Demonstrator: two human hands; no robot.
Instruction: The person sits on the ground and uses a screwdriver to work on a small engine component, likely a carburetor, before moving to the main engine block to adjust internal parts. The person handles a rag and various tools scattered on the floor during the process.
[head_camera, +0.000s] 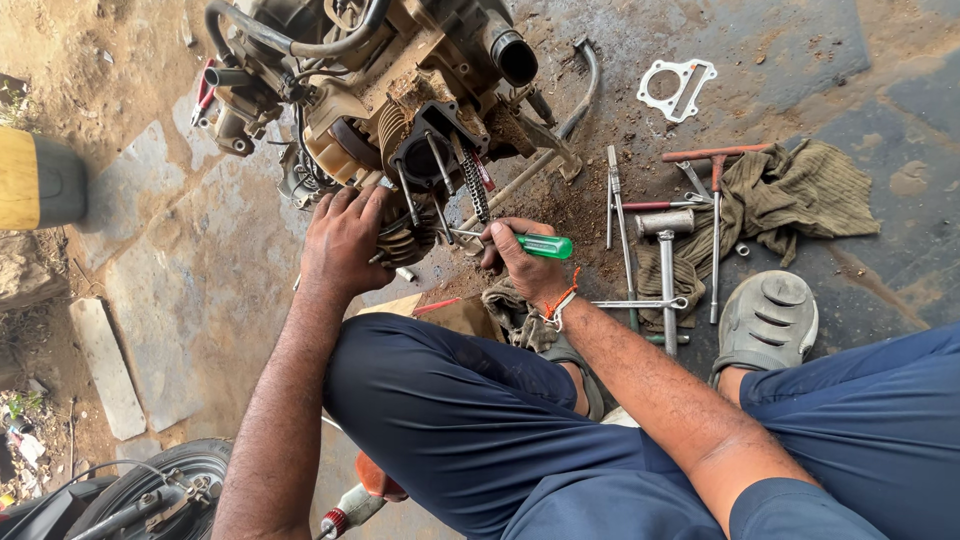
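Only the head view here, looking straight down at a person squatting on a dirty stone floor (190, 260).

The left hand (345, 245) is clenched around a finned grey metal cylinder block (405, 238) sitting on long steel studs (425, 175) of a grimy motorcycle engine (380, 90) at 12 o'clock. The right hand (520, 262) is closed on a green-handled screwdriver (535, 245), whose thin shaft points toward 9 o'clock, tip right at the cylinder beside the timing chain (475, 185).

What could go wrong, I reckon: the tip could slip off and gouge the mating surface or jab the left fingers, since they're just beside it. The floor under the engine is loose dirt and grit, so crumbs could drop into the open bore or crankcase. The chain hangs free and might slide down inside.

Around it: a white cut-out gasket (678, 88) at 1 o'clock, well apart. A heap of steel wrenches and T-handle tools (665, 240) lies at 3 o'clock on an olive rag (790, 195), near a grey sandal (768, 318). The bent knee in blue trousers (450, 420) crowds the space at 6 o'clock, and a black hose (290, 40) loops over the engine top. A tyre (160, 480) sits at 7 o'clock.
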